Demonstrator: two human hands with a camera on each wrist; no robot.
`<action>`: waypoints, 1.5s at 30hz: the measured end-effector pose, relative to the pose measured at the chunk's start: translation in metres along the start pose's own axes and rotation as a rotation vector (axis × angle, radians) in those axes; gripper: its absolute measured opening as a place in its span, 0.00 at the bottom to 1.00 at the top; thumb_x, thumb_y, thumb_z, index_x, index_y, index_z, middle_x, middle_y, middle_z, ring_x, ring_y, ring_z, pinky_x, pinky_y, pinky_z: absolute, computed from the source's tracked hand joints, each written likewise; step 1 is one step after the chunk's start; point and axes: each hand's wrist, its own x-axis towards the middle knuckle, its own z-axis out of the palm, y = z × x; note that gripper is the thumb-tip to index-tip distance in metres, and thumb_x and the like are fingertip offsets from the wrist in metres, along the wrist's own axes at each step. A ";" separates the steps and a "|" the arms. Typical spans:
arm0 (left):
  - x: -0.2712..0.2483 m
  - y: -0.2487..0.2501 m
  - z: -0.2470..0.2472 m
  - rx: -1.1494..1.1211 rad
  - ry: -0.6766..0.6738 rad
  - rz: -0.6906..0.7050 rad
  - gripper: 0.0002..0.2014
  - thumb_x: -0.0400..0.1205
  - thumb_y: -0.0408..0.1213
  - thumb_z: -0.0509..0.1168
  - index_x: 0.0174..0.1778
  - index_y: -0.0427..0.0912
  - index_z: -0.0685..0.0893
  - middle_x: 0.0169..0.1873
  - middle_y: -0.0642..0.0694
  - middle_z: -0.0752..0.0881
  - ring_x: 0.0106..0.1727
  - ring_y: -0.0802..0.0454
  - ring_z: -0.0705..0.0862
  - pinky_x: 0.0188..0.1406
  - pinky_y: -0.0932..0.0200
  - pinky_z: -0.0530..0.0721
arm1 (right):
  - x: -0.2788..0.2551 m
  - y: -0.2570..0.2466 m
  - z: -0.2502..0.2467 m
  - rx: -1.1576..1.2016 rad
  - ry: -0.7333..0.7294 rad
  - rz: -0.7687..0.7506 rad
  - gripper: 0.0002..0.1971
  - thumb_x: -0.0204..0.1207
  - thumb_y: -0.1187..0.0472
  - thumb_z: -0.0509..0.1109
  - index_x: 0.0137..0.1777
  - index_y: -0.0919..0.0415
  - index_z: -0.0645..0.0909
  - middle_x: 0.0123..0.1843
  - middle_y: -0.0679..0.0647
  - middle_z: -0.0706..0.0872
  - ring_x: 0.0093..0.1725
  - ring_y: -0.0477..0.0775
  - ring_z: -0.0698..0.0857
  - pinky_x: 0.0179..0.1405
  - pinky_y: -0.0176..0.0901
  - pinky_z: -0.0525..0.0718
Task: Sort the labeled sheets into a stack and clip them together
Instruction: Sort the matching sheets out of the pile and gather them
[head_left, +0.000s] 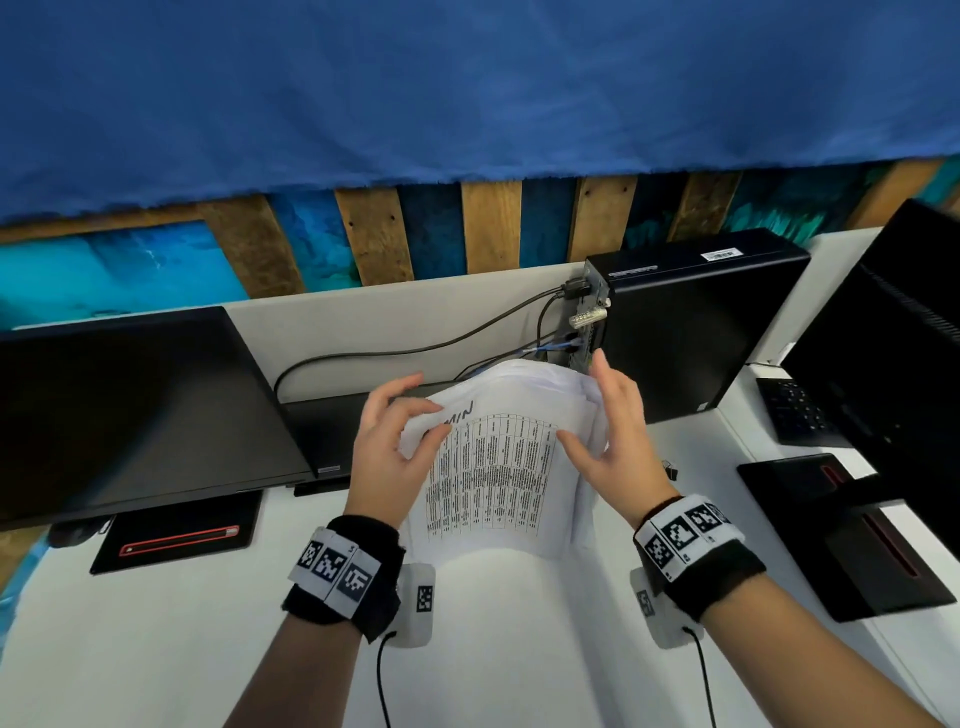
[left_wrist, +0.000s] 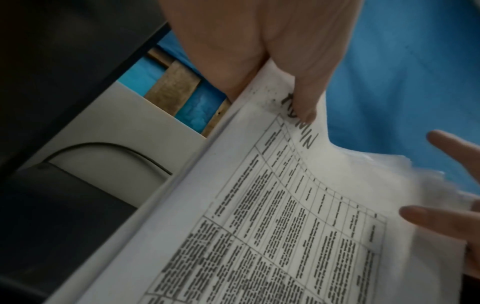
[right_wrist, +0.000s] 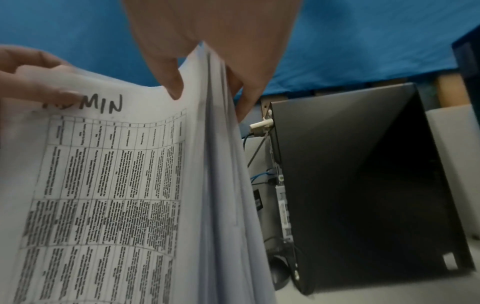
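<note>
A stack of white sheets (head_left: 498, 478) is held up above the white desk (head_left: 519, 649). The top sheet carries a printed table and a handwritten label ending in "MIN" (right_wrist: 103, 106). My left hand (head_left: 423, 408) pinches the top sheet's upper left corner, with the thumb (left_wrist: 306, 102) over the label's first letters and the fingers behind. My right hand (head_left: 584, 400) grips the stack's right edge, thumb (right_wrist: 171, 82) in front and fingers behind the fanned sheet edges (right_wrist: 221, 144). A small black binder clip (head_left: 671, 470) lies on the desk just right of my right hand.
A dark monitor (head_left: 130, 410) stands at the left, and a black PC tower (head_left: 696, 322) with cables (head_left: 415, 348) is behind the sheets. At the right are another monitor (head_left: 893, 364), a keyboard (head_left: 795, 410) and a black stand base (head_left: 852, 535).
</note>
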 end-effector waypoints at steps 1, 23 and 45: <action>0.000 0.001 0.002 -0.011 0.014 -0.016 0.18 0.74 0.30 0.74 0.40 0.60 0.77 0.61 0.54 0.79 0.64 0.72 0.74 0.63 0.76 0.70 | 0.001 -0.001 0.000 -0.059 -0.011 -0.029 0.43 0.75 0.59 0.72 0.76 0.33 0.46 0.71 0.45 0.63 0.64 0.33 0.65 0.52 0.07 0.65; -0.029 -0.032 0.010 -0.519 0.085 -0.608 0.28 0.67 0.39 0.80 0.61 0.52 0.77 0.54 0.47 0.88 0.55 0.50 0.89 0.52 0.51 0.87 | -0.002 0.012 0.014 0.755 0.012 0.560 0.22 0.74 0.77 0.61 0.56 0.50 0.80 0.57 0.58 0.87 0.55 0.55 0.88 0.48 0.44 0.89; -0.046 -0.023 0.030 -0.598 0.138 -0.570 0.18 0.83 0.27 0.59 0.56 0.59 0.74 0.51 0.57 0.86 0.52 0.58 0.86 0.46 0.65 0.83 | -0.020 0.011 0.039 0.760 0.188 0.652 0.29 0.71 0.80 0.61 0.67 0.51 0.68 0.63 0.58 0.80 0.63 0.58 0.81 0.60 0.51 0.82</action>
